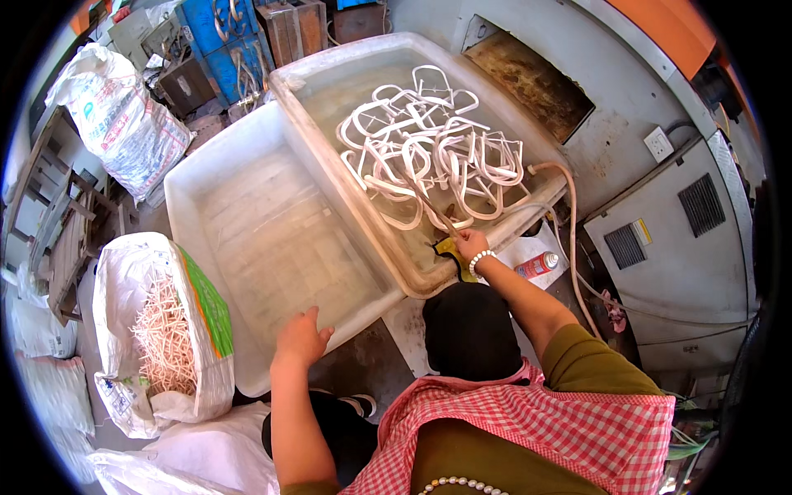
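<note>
The right hand's (472, 245) fingers are curled together around the near end of a thin brown rod (437, 212), while those of the left hand (304, 337) are loosely spread and hold nothing — whether they touch the near edge of the left tub (183, 194), I cannot tell. A white bead bracelet (481, 259) circles the right wrist, and a yellow-and-black piece (450, 249) sits just beside that hand at the tub rim. The rod slants away into a tangle of white looped strips (437, 153), which lies in shallow water in the right tub (338, 198). Right of the right hand, a red spray can (536, 265) lies on its side, with a pinkish hose (571, 223) curving past. Left of the left hand stands an open sack (115, 289) — inside are short pinkish sticks (169, 338).
</note>
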`<action>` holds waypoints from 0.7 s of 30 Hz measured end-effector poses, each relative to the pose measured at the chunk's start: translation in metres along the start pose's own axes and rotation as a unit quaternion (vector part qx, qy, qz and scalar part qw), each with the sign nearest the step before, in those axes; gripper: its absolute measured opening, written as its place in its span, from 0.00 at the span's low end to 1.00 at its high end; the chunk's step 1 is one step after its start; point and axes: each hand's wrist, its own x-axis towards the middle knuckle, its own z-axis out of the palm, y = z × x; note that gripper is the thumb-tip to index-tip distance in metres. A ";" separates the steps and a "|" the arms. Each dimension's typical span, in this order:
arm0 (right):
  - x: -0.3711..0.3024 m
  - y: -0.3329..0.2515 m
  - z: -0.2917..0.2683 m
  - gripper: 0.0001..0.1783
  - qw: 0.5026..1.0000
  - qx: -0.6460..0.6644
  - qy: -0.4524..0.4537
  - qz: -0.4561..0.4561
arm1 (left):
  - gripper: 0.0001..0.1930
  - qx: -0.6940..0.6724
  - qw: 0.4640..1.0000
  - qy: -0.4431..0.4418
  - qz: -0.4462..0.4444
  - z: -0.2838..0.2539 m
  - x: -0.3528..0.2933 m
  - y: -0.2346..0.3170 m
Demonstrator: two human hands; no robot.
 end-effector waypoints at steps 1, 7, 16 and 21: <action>0.000 -0.005 0.001 0.09 1.000 0.019 0.010 0.006 | 0.25 -0.002 1.000 -0.001 0.000 0.000 0.000 -0.001; 0.005 -0.011 -0.008 0.10 0.992 0.123 0.019 -0.006 | 0.26 -0.005 1.000 -0.010 0.008 -0.001 0.003 0.003; -0.015 -0.057 -0.044 0.10 0.976 0.217 -0.007 -0.018 | 0.26 -0.013 1.000 0.001 0.024 0.006 0.002 -0.002; -0.029 -0.086 -0.080 0.11 0.972 0.234 -0.019 -0.008 | 0.27 -0.029 0.999 -0.021 0.004 -0.004 -0.001 0.001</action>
